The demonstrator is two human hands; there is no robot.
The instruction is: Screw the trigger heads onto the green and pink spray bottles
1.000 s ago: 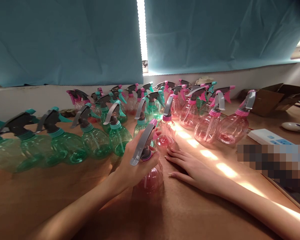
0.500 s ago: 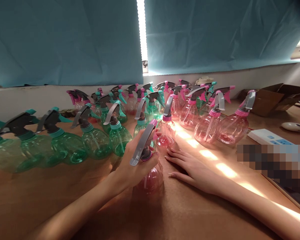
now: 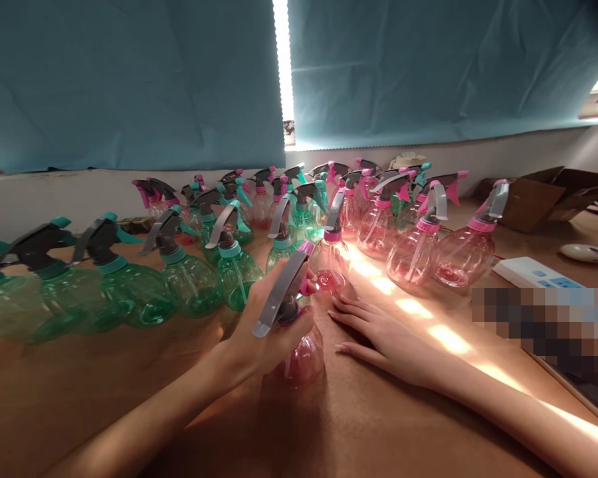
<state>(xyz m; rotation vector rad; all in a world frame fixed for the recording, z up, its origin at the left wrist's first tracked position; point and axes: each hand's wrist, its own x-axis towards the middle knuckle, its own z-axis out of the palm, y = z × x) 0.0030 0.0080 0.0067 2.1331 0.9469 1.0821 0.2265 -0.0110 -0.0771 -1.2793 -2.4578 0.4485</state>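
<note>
The left hand [image 3: 266,346] was gripping a pink spray bottle [image 3: 306,362], not yet released; the right hand [image 3: 381,335] lay spread on the table [image 3: 373,425]. Green spray bottles [image 3: 192,285] already stood in line.

Spray bottles [image 3: 463,255] stand on the table [image 3: 373,425] (a box [image 3: 535,202] at right).

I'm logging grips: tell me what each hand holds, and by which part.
The left hand holds a pink spray bottle by its neck, under the gray lever. The right hand holds nothing; it rests on the table.
</note>
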